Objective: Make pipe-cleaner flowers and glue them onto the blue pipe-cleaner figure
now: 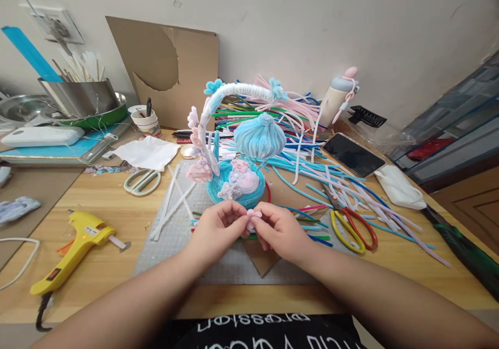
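Note:
Between the fingertips of both hands is a small pale pink pipe-cleaner piece (254,213), looped like petals and partly covered by the fingers. My left hand (224,227) pinches it from the left, and my right hand (278,229) pinches it from the right. Just behind the hands stands a fuzzy lamp-like craft: a round blue base (218,188), a curved white arch (241,89) with blue and pink flowers, and a pleated blue shade (260,136) hanging from it. A pink-white shell shape (247,180) and a silvery star (230,190) rest on the base.
A yellow glue gun (78,245) lies at left, white-handled scissors (142,183) behind it. Red-and-yellow pliers (356,229) lie at right by scattered pipe cleaners (346,183). Farther back are a phone (354,153), a bottle (335,97) and cardboard (195,58). A grey cutting mat (175,255) lies beneath.

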`<state>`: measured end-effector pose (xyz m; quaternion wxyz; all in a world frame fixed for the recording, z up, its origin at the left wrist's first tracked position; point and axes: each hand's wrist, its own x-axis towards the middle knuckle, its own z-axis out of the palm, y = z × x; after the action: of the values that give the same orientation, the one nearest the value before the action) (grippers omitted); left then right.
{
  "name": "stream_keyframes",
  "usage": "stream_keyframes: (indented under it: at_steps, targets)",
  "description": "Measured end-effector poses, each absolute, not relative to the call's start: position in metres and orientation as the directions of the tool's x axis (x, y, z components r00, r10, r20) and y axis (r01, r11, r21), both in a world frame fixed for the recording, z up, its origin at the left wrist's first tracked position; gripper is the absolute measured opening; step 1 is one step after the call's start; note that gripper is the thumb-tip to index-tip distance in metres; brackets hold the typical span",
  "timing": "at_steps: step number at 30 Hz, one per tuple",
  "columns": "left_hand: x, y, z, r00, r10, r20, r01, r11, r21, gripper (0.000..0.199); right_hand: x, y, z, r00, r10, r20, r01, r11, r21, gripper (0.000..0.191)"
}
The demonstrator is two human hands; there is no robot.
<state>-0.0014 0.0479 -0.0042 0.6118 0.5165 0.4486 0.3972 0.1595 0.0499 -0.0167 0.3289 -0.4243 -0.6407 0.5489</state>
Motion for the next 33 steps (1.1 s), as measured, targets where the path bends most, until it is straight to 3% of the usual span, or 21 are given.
stream_keyframes:
  at_steps: [6, 20, 23, 25, 29, 31, 33]
  targets:
    - [-0.004, 0.05, -0.013, 0.242, 0.963, -0.118, 0.148, 0.083, 0.986, 0.009, 0.16, 0.047, -0.02, -0.409, 0.904, 0.122, 0.385, 0.293, -0.875, 0.017]
    - [-0.005, 0.041, -0.015, 0.21, 0.977, -0.037, 0.426, -0.058, 0.903, 0.016, 0.16, 0.042, -0.02, -0.434, 0.873, 0.224, 0.547, 0.453, -0.704, 0.024]
    - [-0.004, 0.042, -0.013, 0.206, 0.978, -0.014, 0.401, -0.071, 0.913, 0.009, 0.157, 0.043, -0.02, -0.411, 0.902, 0.134, 0.48, 0.339, -0.809, 0.022]
    - [-0.003, 0.044, -0.011, 0.221, 0.975, -0.035, 0.295, -0.033, 0.955, 0.005, 0.156, 0.045, -0.02, -0.402, 0.915, -0.016, 0.375, 0.149, -0.915, 0.02]
    - [-0.003, 0.05, -0.008, 0.254, 0.94, -0.227, -0.058, 0.249, 0.967, 0.021, 0.156, 0.052, -0.021, -0.452, 0.858, -0.246, 0.035, -0.258, -0.965, 0.029]
    - [-0.004, 0.051, -0.007, 0.251, 0.913, -0.322, -0.192, 0.373, 0.908, 0.029, 0.157, 0.054, -0.021, -0.454, 0.857, -0.242, -0.068, -0.304, -0.95, 0.035]
    - [-0.004, 0.05, -0.006, 0.247, 0.897, -0.366, -0.252, 0.424, 0.87, 0.034, 0.157, 0.054, -0.021, -0.434, 0.875, -0.215, -0.046, -0.261, -0.964, 0.033]
